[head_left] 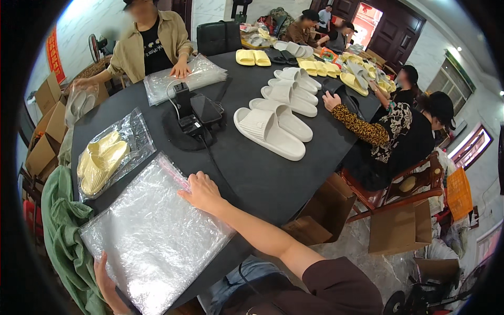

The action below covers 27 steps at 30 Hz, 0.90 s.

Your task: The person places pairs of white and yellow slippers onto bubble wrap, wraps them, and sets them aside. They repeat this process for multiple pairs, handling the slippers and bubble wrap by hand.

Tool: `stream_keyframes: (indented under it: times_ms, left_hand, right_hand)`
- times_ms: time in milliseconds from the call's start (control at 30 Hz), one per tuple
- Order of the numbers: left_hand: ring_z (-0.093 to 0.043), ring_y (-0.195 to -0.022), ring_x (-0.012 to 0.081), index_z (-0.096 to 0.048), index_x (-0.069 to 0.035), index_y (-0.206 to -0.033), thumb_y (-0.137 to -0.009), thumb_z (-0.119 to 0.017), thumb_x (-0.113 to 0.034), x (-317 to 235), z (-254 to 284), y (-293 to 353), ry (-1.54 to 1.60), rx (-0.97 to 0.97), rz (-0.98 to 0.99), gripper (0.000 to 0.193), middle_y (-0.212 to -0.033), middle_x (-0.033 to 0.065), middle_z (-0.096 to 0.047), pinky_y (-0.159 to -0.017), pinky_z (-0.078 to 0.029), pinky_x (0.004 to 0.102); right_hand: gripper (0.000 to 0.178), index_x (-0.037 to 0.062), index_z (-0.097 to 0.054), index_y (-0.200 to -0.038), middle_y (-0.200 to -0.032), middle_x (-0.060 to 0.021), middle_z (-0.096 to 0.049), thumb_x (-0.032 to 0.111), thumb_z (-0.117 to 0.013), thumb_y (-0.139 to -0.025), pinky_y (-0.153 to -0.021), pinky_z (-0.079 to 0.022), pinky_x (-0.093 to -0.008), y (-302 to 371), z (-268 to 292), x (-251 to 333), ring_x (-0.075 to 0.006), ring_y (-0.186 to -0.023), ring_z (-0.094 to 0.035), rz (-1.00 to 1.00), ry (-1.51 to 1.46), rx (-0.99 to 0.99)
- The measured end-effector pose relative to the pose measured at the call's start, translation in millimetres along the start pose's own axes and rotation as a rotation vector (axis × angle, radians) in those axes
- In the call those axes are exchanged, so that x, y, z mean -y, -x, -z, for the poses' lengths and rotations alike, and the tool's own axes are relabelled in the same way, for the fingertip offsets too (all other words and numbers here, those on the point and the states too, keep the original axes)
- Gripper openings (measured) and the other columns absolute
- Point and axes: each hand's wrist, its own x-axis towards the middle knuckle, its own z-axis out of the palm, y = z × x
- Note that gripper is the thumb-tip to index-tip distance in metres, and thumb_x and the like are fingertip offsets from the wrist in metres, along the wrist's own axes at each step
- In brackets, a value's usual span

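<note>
A stack of clear plastic bags (152, 236) lies flat in front of me at the near end of the dark table (247, 184), with a pink strip along its far edge. My right hand (205, 193) has its fingers curled at the far right edge of the stack, the thumb on the plastic. At the stack's near left side, my left hand (106, 281) rests with fingers stretched along the edge, partly cut off by the view. A bagged pair of yellow slippers (103, 163) lies beyond the stack on the left.
Pairs of white slippers (270, 131) line the table's right side, with yellow slippers (253, 57) farther off. A black power strip (186, 113) and its cable occupy the middle. Across stands a person (152, 42) touching another bag stack (197, 76); a seated co-worker (404, 136) handles black slippers (342, 97).
</note>
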Motion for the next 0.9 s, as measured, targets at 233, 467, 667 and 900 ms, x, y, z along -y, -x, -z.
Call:
stream_keyframes:
  times_ms: [233, 467, 667, 900]
  left_hand:
    - [-0.053, -0.094, 0.0127, -0.054, 0.005, -0.115, -0.091, -0.055, -0.017, 30, 3, -27, 0.153, 0.110, -0.048, 0.032, -0.102, 0.0044, -0.058, -0.085, -0.041, 0.0244]
    - [-0.055, -0.088, 0.0119, -0.051, 0.004, -0.117, -0.086, -0.062, -0.011, 11, -18, -43, 0.319, 0.206, 0.017, 0.035, -0.099, 0.0037, -0.059, -0.081, -0.042, 0.0242]
    - [-0.054, -0.087, 0.0127, -0.050, 0.002, -0.120, -0.083, -0.066, -0.010, 21, 15, -54, 0.090, 0.171, -0.003, 0.041, -0.100, 0.0031, -0.059, -0.080, -0.042, 0.0253]
    - [-0.055, -0.090, 0.0142, -0.051, 0.003, -0.119, -0.081, -0.065, -0.008, -24, -22, -12, 0.067, 0.087, 0.074, 0.042, -0.104, 0.0056, -0.060, -0.083, -0.041, 0.0270]
  right_hand:
    - [0.075, -0.0028, -0.041, -0.124, -0.113, -0.0251, -0.056, 0.059, -0.053, -0.084, -0.091, -0.042, -0.0428, -7, 22, 4, -0.0374, -0.109, -0.054, -0.283, -0.439, 0.237]
    - [0.085, -0.0025, -0.033, -0.134, -0.126, -0.0275, -0.045, 0.047, -0.069, -0.075, -0.096, -0.040, -0.0414, -2, 12, -22, -0.0384, -0.116, -0.049, -0.042, -0.416, 0.080]
    - [0.066, -0.0078, -0.047, -0.114, -0.118, -0.0309, -0.047, 0.041, -0.071, -0.075, -0.088, -0.045, -0.0436, -3, 7, -14, -0.0440, -0.105, -0.053, -0.105, -0.240, 0.168]
    - [0.065, -0.0094, -0.054, -0.105, -0.108, -0.0281, -0.057, 0.049, -0.066, -0.078, -0.087, -0.045, -0.0410, -8, 32, -1, -0.0380, -0.103, -0.056, -0.195, -0.250, 0.433]
